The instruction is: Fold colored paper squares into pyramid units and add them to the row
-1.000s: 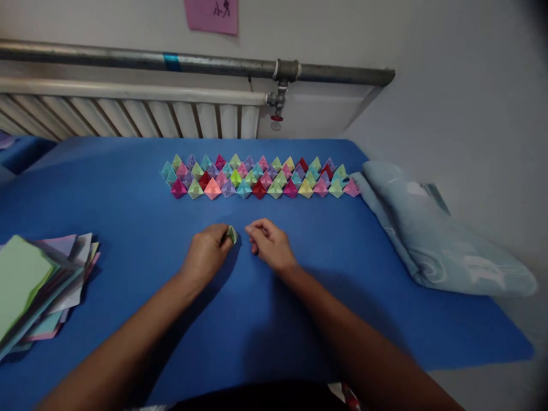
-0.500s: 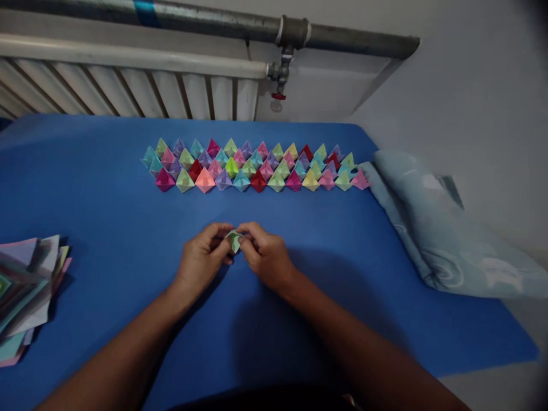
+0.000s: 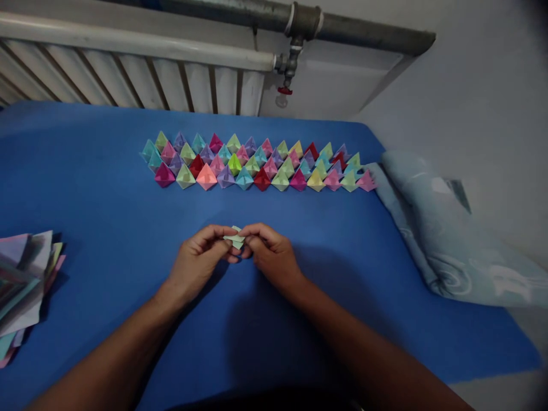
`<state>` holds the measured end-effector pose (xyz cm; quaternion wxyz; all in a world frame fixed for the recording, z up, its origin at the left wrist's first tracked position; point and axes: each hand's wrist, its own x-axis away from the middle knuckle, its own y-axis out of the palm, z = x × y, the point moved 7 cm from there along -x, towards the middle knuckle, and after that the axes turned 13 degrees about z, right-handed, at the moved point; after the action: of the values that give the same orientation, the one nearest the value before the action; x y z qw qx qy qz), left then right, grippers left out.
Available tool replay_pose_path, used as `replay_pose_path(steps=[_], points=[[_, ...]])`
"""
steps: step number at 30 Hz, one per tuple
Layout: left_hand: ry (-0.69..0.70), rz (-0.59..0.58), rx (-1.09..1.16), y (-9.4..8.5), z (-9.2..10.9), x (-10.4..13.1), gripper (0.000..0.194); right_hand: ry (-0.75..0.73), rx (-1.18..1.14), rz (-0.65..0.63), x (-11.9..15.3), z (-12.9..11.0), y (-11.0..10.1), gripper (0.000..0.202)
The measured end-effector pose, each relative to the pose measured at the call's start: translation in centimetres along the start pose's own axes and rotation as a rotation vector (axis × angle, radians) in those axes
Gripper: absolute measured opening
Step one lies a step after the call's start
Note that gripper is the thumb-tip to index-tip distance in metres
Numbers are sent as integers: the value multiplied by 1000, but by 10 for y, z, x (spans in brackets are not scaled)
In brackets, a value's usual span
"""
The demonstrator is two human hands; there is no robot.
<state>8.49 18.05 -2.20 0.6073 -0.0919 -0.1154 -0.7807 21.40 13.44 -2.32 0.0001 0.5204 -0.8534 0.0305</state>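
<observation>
A small pale green folded paper (image 3: 234, 237) is held between both hands above the blue table. My left hand (image 3: 201, 254) pinches its left side between thumb and index finger. On its right side my right hand (image 3: 272, 248) grips it the same way, with the other fingers curled beneath. Beyond the hands, several small folded paper boats, among them a salmon one (image 3: 206, 177), a dark red one (image 3: 262, 180) and a yellow one (image 3: 316, 180), stand close together in long rows.
A stack of coloured paper sheets (image 3: 29, 279) lies at the left edge of the blue table (image 3: 107, 228). A folded light blue blanket (image 3: 432, 240) covers the right side. Behind the table are a white radiator (image 3: 197, 91) and a metal pipe (image 3: 377, 35) with a red valve.
The green paper now looks flatter and wider between the fingers, with its folded edges spread sideways. Both hands have shifted slightly apart. The camera view has moved a little.
</observation>
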Motion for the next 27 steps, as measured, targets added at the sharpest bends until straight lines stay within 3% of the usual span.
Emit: replay_pose_path(steps=[7,12,14,17,23,27], points=[[-14,-14,100,-3,-5,-2,23,66,-99,-65,6,-5,4,16],[32,-37,92,-1,2,3,38,147,-161,0,5,-3,1,23],[29,-56,75,1,5,5,42,183,-138,-30,4,-1,2,23],[9,-73,21,2,4,7,40,188,-81,-96,5,-1,5,16],[11,-165,-149,7,-2,8,20,141,-86,-54,5,-3,1,17],[-17,-240,-265,9,-6,13,28,140,-69,-75,6,-6,1,17]])
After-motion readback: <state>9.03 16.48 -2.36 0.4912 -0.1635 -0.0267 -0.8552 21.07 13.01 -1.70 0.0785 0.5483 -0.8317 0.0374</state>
